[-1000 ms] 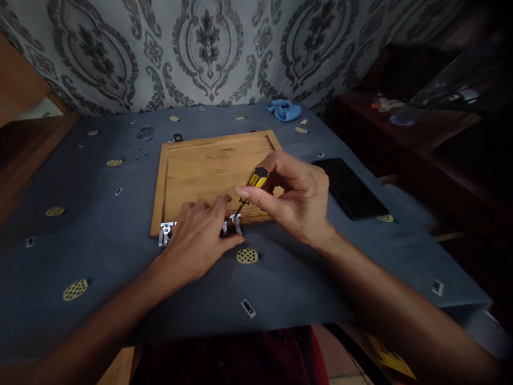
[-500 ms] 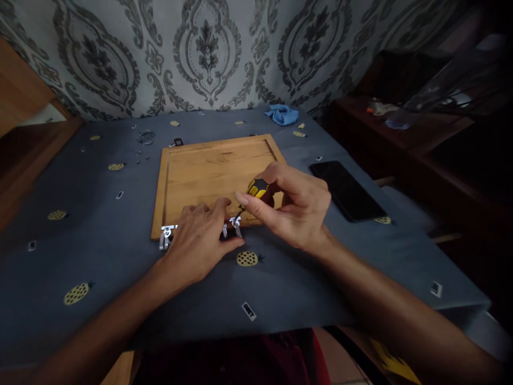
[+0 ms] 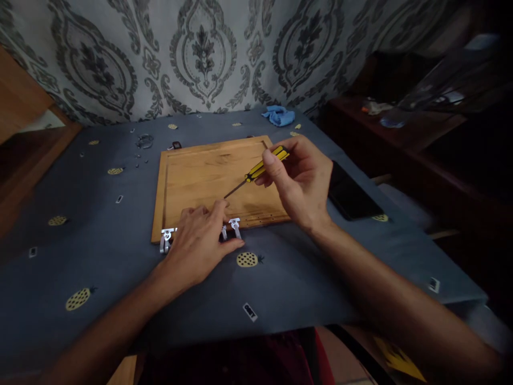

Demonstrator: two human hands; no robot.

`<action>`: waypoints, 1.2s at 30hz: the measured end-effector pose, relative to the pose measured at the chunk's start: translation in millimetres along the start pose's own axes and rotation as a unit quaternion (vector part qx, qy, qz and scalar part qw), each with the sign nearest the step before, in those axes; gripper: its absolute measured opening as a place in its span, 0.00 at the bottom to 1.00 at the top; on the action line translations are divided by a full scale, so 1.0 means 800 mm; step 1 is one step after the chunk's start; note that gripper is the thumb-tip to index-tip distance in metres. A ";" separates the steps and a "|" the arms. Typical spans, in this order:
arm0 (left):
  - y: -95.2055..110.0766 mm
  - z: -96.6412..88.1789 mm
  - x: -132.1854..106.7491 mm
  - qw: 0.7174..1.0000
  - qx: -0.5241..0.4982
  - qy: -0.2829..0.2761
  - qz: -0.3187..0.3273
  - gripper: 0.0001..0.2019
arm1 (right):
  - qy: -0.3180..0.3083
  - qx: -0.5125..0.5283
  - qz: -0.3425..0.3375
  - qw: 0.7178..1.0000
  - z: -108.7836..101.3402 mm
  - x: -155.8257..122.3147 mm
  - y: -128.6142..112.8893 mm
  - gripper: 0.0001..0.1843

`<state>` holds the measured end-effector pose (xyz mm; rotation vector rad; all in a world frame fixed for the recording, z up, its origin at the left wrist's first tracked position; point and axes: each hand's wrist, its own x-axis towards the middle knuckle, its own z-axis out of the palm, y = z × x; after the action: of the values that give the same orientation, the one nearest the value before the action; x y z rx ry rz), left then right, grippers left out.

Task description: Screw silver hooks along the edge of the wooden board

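A yellow-and-black screwdriver (image 3: 266,163) is pinched between the thumb and fingers of my right hand (image 3: 304,184). Its thin shaft slants down to the left over the wooden board (image 3: 208,171), and the tip is close to my left fingers. My left hand (image 3: 198,235) lies across the board's near edge, curled over a silvery metal fitting (image 3: 235,226), thumb on the near side. Bracket-like ends of the metal show on both sides of this hand; its middle is hidden beneath. Small dark holes run along the board's edge to the right of the fitting.
A black phone (image 3: 355,195) lies right of the board, partly behind my right hand. Toward the back are a blue cloth (image 3: 278,115), a small dark object (image 3: 176,145) and a little heap of metal rings (image 3: 144,141) with tiny bits nearby. A patterned curtain (image 3: 202,53) hangs behind the table.
My right hand has lifted the screwdriver off the metal fitting, up and away, so its shaft now shows over the board. My left hand has stayed in place.
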<state>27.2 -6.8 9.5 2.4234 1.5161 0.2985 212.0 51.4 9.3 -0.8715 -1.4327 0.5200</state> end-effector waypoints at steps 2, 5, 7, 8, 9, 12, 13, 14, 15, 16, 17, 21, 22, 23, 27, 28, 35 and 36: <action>-0.001 0.000 0.000 1.000 -0.005 -0.001 0.000 0.23 | 0.008 0.017 0.038 0.999 -0.003 0.003 0.023 0.17; -0.001 0.000 -0.001 1.000 -0.009 -0.006 -0.003 0.23 | -0.012 0.018 0.085 0.996 -0.014 0.001 0.050 0.20; -0.001 0.000 -0.001 1.000 -0.009 -0.006 -0.006 0.23 | -0.023 -0.042 0.101 0.994 -0.026 -0.006 0.061 0.17; 0.000 0.000 0.000 1.000 -0.010 -0.006 -0.006 0.23 | -0.030 -0.099 0.092 0.990 -0.031 -0.009 0.064 0.13; 0.000 0.000 0.000 1.000 -0.012 -0.006 -0.006 0.23 | -0.041 -0.160 0.080 0.983 -0.036 -0.013 0.066 0.09; 0.000 -0.001 0.001 1.000 -0.016 -0.007 -0.007 0.24 | -0.067 -0.261 0.043 0.962 -0.045 -0.023 0.062 0.03; 0.000 -0.001 0.001 1.000 -0.017 -0.005 -0.008 0.25 | -0.077 -0.269 0.022 0.960 -0.046 -0.025 0.058 0.02; -0.001 -0.001 0.001 1.000 -0.018 -0.004 -0.008 0.26 | -0.093 -0.271 -0.006 0.958 -0.046 -0.026 0.053 0.02; -0.001 -0.001 0.001 1.000 -0.018 -0.002 -0.007 0.26 | -0.115 -0.271 -0.045 0.955 -0.045 -0.027 0.047 0.03; -0.001 0.000 0.001 1.000 -0.019 0.000 -0.006 0.26 | -0.147 -0.255 -0.084 0.952 -0.043 -0.028 0.041 0.03; -0.002 0.000 0.001 1.000 -0.018 0.002 -0.006 0.26 | -0.190 -0.229 -0.111 0.948 -0.042 -0.029 0.035 0.04; -0.002 0.002 0.001 1.000 -0.012 0.005 -0.005 0.25 | -0.305 -0.164 -0.164 0.924 -0.036 -0.034 0.022 0.07; -0.002 0.002 0.001 1.000 -0.011 0.005 -0.006 0.25 | -0.314 -0.162 -0.166 0.921 -0.035 -0.035 0.022 0.08; -0.002 0.003 0.001 1.000 -0.011 0.004 -0.007 0.25 | -0.320 -0.160 -0.166 0.919 -0.034 -0.036 0.022 0.08; -0.002 0.002 0.001 1.000 -0.009 0.001 -0.010 0.26 | -0.350 -0.162 -0.150 0.910 -0.033 -0.038 0.023 0.11; -0.002 0.002 0.001 1.000 -0.008 0.001 -0.010 0.26 | -0.358 -0.166 -0.146 0.907 -0.032 -0.038 0.023 0.11; -0.002 0.004 0.000 1.000 -0.004 0.006 -0.008 0.26 | -0.401 -0.169 -0.113 0.893 -0.027 -0.043 0.025 0.14; -0.002 0.004 0.000 1.000 -0.004 0.007 -0.008 0.26 | -0.409 -0.174 -0.110 0.889 -0.027 -0.043 0.025 0.14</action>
<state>26.7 -6.7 6.2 2.4062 1.5369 0.3175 233.1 32.7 -26.2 -0.7778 -2.4284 0.4838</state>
